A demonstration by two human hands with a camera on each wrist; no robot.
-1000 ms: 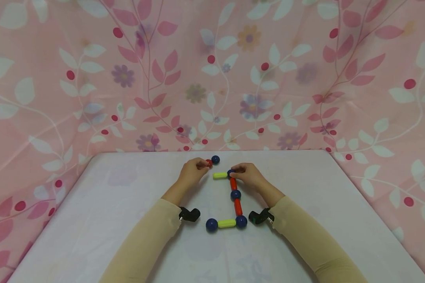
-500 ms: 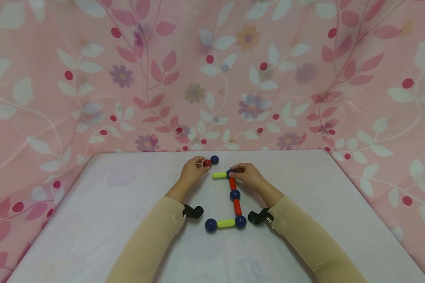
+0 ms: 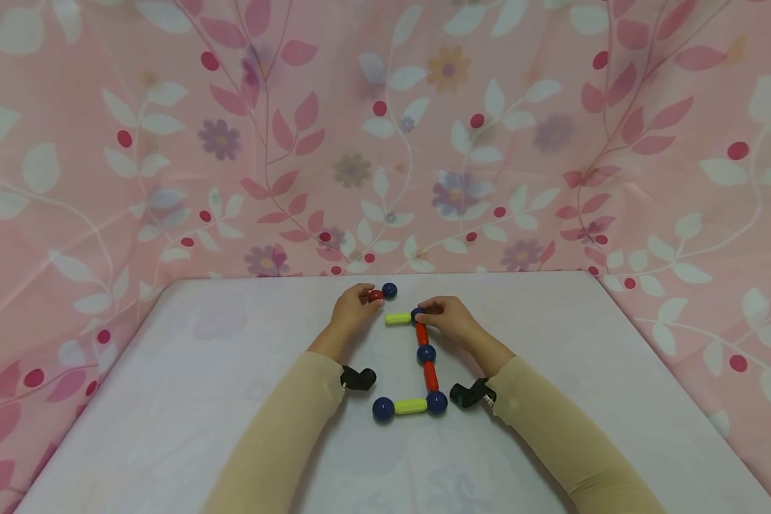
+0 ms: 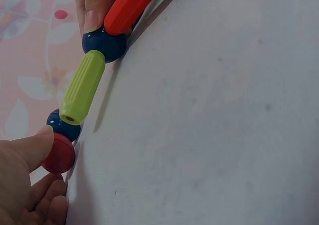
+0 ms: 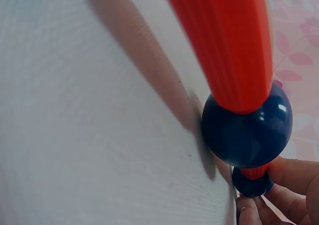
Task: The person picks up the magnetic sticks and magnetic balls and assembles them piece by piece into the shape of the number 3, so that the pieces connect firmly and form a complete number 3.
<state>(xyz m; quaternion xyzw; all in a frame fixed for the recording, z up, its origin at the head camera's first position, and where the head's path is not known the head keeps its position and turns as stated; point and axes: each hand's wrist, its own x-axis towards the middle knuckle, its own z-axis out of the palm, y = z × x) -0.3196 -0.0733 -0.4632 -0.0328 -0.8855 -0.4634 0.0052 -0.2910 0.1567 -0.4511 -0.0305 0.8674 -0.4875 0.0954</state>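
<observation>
A red ball lies between the thumb and fingers of my left hand; in the left wrist view my thumb lies against the red ball, with the fingers curled below. A loose-looking blue ball sits right against it. My right hand pinches the blue ball at the far corner of a joined shape. From that corner a yellow-green rod points left, its free end showing a small hole in the left wrist view. A red rod runs from it toward me.
The shape continues through a middle blue ball, another red rod, a near-corner blue ball, a yellow-green rod and an end blue ball. All lie on a white-covered table before a pink floral cloth.
My left hand loosened around the red ball, then closed in on it again; its forearm shifted right. The right hand keeps its pinch, and the joined shape has stayed put.
</observation>
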